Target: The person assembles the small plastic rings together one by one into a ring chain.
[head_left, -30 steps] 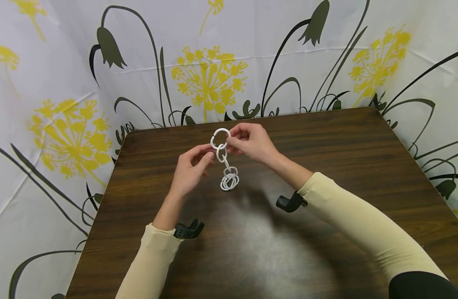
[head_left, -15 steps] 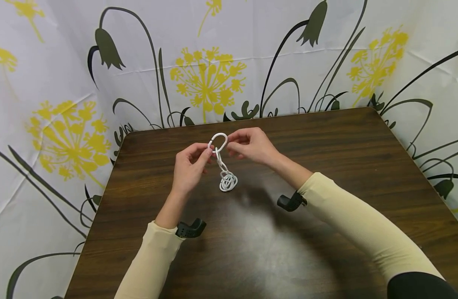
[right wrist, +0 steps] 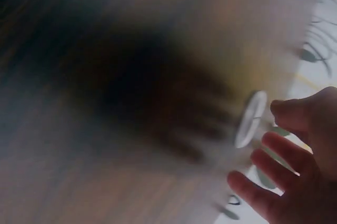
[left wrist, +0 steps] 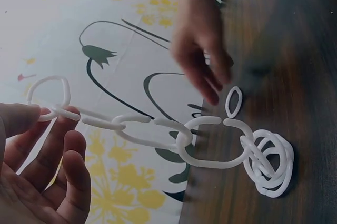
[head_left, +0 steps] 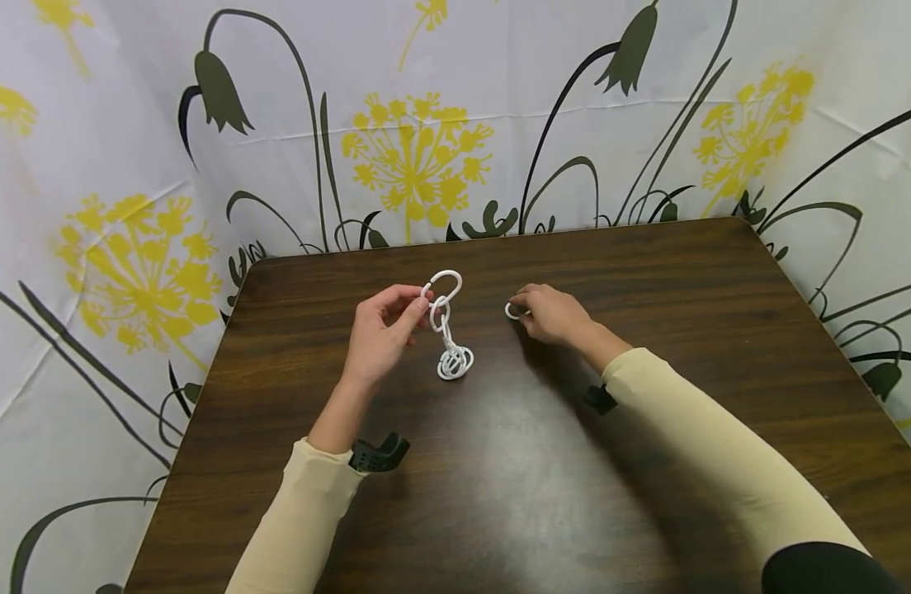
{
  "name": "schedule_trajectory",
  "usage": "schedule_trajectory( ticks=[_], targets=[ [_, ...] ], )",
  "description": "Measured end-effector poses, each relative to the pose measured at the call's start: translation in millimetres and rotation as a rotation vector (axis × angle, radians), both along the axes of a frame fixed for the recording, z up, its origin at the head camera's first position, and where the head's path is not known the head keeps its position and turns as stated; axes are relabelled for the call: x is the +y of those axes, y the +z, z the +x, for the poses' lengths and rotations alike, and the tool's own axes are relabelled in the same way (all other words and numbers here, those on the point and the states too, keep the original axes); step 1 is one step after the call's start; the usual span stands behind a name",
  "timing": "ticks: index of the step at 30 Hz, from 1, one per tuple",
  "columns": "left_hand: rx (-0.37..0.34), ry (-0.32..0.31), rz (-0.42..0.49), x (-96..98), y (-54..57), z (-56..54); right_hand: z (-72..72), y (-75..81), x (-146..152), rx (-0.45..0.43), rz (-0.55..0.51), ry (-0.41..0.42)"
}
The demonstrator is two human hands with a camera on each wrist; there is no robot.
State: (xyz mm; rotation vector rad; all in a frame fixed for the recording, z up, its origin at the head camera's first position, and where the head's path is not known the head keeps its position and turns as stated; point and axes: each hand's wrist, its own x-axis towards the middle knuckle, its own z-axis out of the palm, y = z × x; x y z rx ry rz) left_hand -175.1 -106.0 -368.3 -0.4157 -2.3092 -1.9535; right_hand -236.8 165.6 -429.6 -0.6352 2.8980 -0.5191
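Note:
My left hand (head_left: 381, 334) pinches the top link of a white plastic link chain (head_left: 460, 285) between thumb and fingers. From there the chain hangs down, its lower links bunched in a small pile (left wrist: 287, 169) on the table. A loose white plastic link (head_left: 509, 311) lies apart on the table, to the right of the chain. My right hand (head_left: 555, 315) is over this loose link, partly covering it in the head view. In the right wrist view, the fingers (right wrist: 284, 155) are spread and a gap shows between them and the link.
The dark wooden table (head_left: 455, 495) reaches back to a white cloth (head_left: 530, 74) printed with yellow and dark green flowers. A black wrist camera mount (head_left: 381, 454) sticks out from the left sleeve.
My right hand has left the chain's top link and moved right and down to the loose link. The left hand now pinches the top link and holds the chain up.

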Motion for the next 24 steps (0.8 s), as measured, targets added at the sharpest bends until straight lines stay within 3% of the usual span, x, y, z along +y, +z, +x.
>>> schedule_trajectory(
  ticks=[3,7,17,24],
  targets=[
    [0.001,-0.010,-0.008,-0.1,-1.1,-0.5,0.6,-13.2,6,0.048,0.114,0.033],
    [0.005,-0.014,-0.017,-1.1,-2.0,0.1,0.9,-21.1,10,0.103,0.188,0.054],
    [0.001,-0.016,-0.018,-1.4,-2.8,1.0,2.6,-26.5,14,0.301,0.179,0.082],
    [-0.019,-0.016,-0.004,0.1,-2.2,2.3,4.4,-25.0,14,0.277,0.149,0.087]
  ],
)
